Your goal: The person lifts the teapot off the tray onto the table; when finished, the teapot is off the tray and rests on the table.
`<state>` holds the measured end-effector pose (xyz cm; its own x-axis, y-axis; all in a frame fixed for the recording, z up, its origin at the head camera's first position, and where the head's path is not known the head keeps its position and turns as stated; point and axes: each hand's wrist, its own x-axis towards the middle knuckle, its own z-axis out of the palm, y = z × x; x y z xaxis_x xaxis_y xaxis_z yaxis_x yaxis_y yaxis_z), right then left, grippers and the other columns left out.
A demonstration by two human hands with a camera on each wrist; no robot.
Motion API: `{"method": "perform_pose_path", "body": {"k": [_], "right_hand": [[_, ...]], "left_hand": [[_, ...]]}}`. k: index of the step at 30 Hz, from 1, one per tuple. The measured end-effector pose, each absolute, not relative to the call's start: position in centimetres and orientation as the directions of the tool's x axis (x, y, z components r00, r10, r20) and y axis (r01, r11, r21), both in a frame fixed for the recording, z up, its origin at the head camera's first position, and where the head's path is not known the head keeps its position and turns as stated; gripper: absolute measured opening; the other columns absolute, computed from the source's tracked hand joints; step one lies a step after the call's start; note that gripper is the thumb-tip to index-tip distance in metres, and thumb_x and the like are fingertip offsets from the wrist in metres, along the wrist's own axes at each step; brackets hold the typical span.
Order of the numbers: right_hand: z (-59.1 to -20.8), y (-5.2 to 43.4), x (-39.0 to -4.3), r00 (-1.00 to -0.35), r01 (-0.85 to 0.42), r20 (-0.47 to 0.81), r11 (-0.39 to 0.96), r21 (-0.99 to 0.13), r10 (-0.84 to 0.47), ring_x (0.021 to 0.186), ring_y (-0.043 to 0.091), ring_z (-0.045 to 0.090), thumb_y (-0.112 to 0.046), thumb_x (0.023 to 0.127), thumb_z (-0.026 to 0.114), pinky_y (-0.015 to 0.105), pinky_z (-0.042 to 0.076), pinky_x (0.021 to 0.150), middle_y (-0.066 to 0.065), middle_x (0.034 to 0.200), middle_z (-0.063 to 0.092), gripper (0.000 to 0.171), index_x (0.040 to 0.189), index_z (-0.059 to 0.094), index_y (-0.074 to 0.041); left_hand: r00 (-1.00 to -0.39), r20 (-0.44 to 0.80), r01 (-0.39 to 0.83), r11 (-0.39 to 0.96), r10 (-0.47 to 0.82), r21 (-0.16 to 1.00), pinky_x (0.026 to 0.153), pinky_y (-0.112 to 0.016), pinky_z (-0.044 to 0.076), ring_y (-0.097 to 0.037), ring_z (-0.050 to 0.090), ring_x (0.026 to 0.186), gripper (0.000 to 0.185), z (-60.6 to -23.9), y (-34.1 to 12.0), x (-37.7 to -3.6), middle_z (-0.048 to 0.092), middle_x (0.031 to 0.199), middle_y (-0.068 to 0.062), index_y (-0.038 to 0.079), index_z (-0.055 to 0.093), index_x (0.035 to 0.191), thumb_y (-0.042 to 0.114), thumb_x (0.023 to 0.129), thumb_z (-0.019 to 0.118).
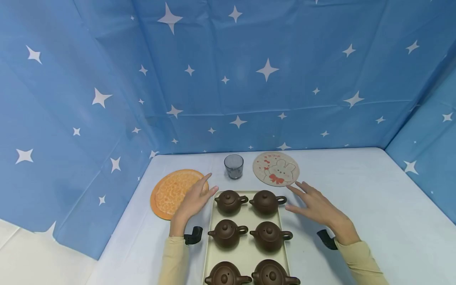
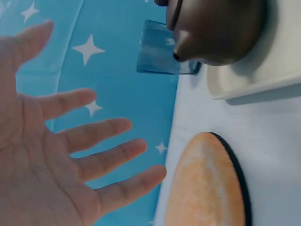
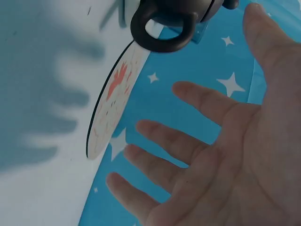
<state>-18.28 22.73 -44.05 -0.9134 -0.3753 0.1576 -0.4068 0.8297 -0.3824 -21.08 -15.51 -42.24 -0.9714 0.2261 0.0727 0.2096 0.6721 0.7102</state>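
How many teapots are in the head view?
6 on the cream tray: far-left teapot, far-right teapot, middle-left teapot, middle-right teapot, near-left teapot, near-right teapot. The lower picture edge cuts the near pair; more may be hidden.

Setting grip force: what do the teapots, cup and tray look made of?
Teapots: probably unglazed clay, satin finish; dark brown with soft highlights.
Cup: glass or clear plastic, smooth; tinted and see-through.
Tray: perhaps plastic or coated metal, smooth; even cream color, raised rim. Can't tell which.
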Motion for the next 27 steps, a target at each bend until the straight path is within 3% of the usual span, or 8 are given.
{"method": "perform_pose_path", "body": {"k": [8,14,21,27], "right_hand": [[-43.9,21.6,-19.5,-0.893,-0.429,0.112,0.751,-0.502,-0.436,0.129,0.045,0.042,-0.047,0.089,0.062,0.062,0.040,0.099,0.026,0.140,0.046,0.069,0.139,0.048,-0.002],[-43.9,20.9,-20.7,-0.850,-0.477,0.110,0.665,-0.574,-0.515,0.120,0.039,0.054,-0.030,0.085,0.071,0.055,0.046,0.096,0.021,0.131,0.057,0.061,0.134,0.052,0.003],[-44.6,20.9,-21.9,-0.838,-0.460,0.072,0.629,-0.626,-0.541,0.102,0.031,0.066,-0.023,0.084,0.073,0.047,0.054,0.087,0.019,0.115,0.066,0.051,0.123,0.059,0.006],[-45.6,21.2,-22.4,-0.834,-0.467,0.120,0.571,-0.675,-0.539,0.088,0.022,0.069,-0.015,0.080,0.076,0.031,0.058,0.075,0.010,0.099,0.072,0.035,0.109,0.067,0.003]], "left_hand": [[-0.985,0.055,0.139,0.556,0.166,0.820,0.099,-0.052,0.044,-0.038,0.051,0.123,0.057,-43.4,-16.2,-22.0,0.050,0.137,-0.024,0.010,0.042,0.144,0.038,0.096,0.055],[-0.982,-0.059,0.015,0.383,0.180,0.924,0.081,-0.044,0.056,-0.035,0.055,0.117,0.052,-45.1,-16.2,-22.5,0.050,0.134,-0.025,0.005,0.043,0.143,0.023,0.096,0.056],[-0.970,-0.137,-0.082,0.259,0.201,0.962,0.072,-0.044,0.059,-0.033,0.063,0.101,0.048,-46.1,-16.4,-22.6,0.052,0.125,-0.029,-0.006,0.042,0.140,0.008,0.095,0.053],[-0.962,-0.167,-0.114,0.238,0.216,0.964,0.069,-0.042,0.060,-0.030,0.064,0.097,0.052,-46.6,-16.3,-22.5,0.053,0.123,-0.031,-0.009,0.044,0.137,-0.005,0.087,0.057]]}}
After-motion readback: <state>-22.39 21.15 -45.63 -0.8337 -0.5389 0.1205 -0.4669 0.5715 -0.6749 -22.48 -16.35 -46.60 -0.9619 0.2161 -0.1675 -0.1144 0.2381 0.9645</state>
